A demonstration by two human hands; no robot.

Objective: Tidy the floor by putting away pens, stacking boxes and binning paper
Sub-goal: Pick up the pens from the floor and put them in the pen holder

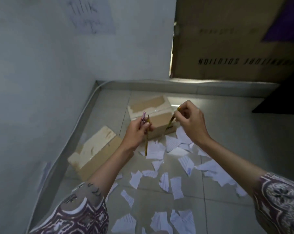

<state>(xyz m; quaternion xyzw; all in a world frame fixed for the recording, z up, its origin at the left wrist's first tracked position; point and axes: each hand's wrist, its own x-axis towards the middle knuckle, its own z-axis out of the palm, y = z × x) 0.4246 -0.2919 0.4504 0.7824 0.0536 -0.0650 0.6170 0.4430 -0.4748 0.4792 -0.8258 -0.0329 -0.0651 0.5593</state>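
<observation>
My left hand (137, 132) grips a yellow pen (146, 142) that hangs point down, together with a second pen with a pink end (25, 115) sticking up from the fist. My right hand (192, 122) pinches another yellow pen (171, 121), held slanted above the floor. Both hands hover over two cardboard boxes: one (153, 114) lies straight ahead between the hands, the other (95, 151) lies nearer, to the left, by the wall. Several torn pieces of lined paper (173, 146) are scattered over the tiled floor below and in front of me.
A grey wall (41, 81) with a skirting runs along the left and far side. A large cardboard carton (235, 48) with printed text stands at the back right. A dark mat or object (281, 102) lies at the right edge.
</observation>
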